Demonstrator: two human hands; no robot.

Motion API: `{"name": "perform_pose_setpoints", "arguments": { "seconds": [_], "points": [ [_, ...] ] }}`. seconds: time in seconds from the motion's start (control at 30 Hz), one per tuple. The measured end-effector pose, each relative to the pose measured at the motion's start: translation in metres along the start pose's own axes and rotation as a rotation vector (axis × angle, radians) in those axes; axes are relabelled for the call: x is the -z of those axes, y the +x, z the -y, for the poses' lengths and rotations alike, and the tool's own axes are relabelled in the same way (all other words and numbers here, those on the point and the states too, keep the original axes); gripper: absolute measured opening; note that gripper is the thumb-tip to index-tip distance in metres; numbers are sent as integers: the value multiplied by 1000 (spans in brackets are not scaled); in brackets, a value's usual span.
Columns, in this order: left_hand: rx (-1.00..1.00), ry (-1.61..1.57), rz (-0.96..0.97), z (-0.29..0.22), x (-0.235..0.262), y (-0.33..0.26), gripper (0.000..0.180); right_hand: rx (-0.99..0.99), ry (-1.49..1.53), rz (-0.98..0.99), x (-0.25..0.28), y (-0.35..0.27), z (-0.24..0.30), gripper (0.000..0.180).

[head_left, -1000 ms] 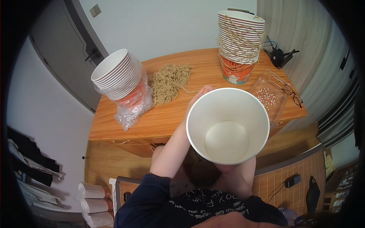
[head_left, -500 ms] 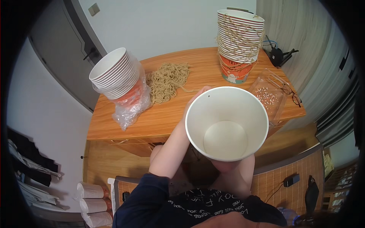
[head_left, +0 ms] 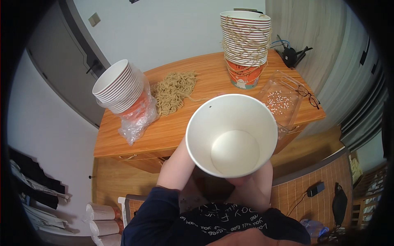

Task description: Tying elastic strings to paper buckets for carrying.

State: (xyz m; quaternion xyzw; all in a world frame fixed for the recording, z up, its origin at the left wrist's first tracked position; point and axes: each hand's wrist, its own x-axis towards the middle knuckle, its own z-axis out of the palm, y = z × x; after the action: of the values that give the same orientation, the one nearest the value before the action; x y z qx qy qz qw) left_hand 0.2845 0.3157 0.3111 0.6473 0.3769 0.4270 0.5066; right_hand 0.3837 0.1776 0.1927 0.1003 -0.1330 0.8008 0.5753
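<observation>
A large white paper cup (head_left: 232,135), round-mouthed and tapering to a smaller flat bottom, is held up close under the camera, above the near edge of the wooden table (head_left: 197,123). Its inside is smooth, matte and bare. The left hand (head_left: 186,149) comes up against the cup's left wall and the right hand (head_left: 242,180) sits beneath its near rim; both are mostly hidden behind the cup, so how far the fingers of either are curled, and which of them bears the weight, cannot be told.

On the table behind it, at the left, a leaning stack of white paper bowls with orange outsides (head_left: 119,88) lies tilted on its side, partly wrapped in a crinkled clear plastic bag (head_left: 137,121). Just beside it to the right lies a loose tangled heap of pale brown string-like strands (head_left: 174,90), flat on the wood. Toward the far right stands an upright tall stack of white cups with an orange printed base (head_left: 245,45), with thin tan strands draped over its ribbed rims. Near the right edge sits a clear rectangular plastic tray (head_left: 283,100) holding a scatter of small pale beads. A pair of dark-framed glasses (head_left: 308,96) lies just beside the tray, at the table's edge.
</observation>
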Motion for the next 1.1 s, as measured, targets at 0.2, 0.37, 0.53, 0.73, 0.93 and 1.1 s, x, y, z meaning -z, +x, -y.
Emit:
{"name": "perform_pose_setpoints", "arguments": {
  "seconds": [0.2,0.37,0.53,0.73,0.93,1.1],
  "points": [
    [-251,-35,-50,9,-35,52,11,-122,75,205,-16,-5,28,87],
    [-637,656,-20,1,-64,72,17,-375,473,423,-21,-1,57,76],
    [-608,641,4,0,-58,60,17,-473,493,103,-34,-4,83,69],
    [-351,225,125,-2,-46,58,16,-314,575,361,-1,-2,65,71],
    [-360,264,106,-3,-49,54,16,-318,609,507,18,6,62,72],
    [-317,334,3,-6,-14,44,21,-225,607,530,14,5,53,77]
  ]
}}
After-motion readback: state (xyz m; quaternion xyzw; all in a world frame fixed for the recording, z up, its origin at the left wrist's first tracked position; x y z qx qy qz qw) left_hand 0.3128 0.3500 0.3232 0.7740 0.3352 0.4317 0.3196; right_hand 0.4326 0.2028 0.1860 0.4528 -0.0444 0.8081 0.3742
